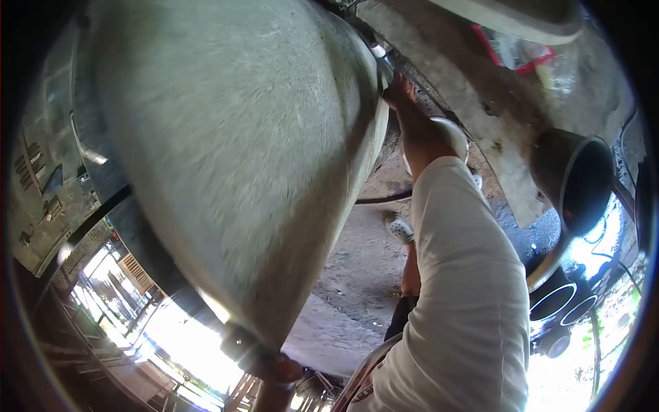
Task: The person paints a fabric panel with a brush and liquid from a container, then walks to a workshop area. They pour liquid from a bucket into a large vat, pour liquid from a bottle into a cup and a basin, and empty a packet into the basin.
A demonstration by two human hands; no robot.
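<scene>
A large, pale grey, curved thing [233,137] fills the left and middle of the view, its surface streaked and blurred and its lower end tapering. At its upper right edge, my right hand [401,93] is closed around a grey tube-like piece [386,60] with a white band; the white-sleeved arm reaches up to it. My left hand [280,371], low in the view and partly blurred, is closed at the tapering end beside a dark rounded piece [241,345]. I cannot tell exactly what its fingers grip.
A deep dark metal pot [580,182] lies tilted at the right, with more round vessels [552,302] below it. A red-edged clear plastic wrapper [518,51] lies upper right. A foot in a pale clog [399,229] stands on the rough floor [343,275].
</scene>
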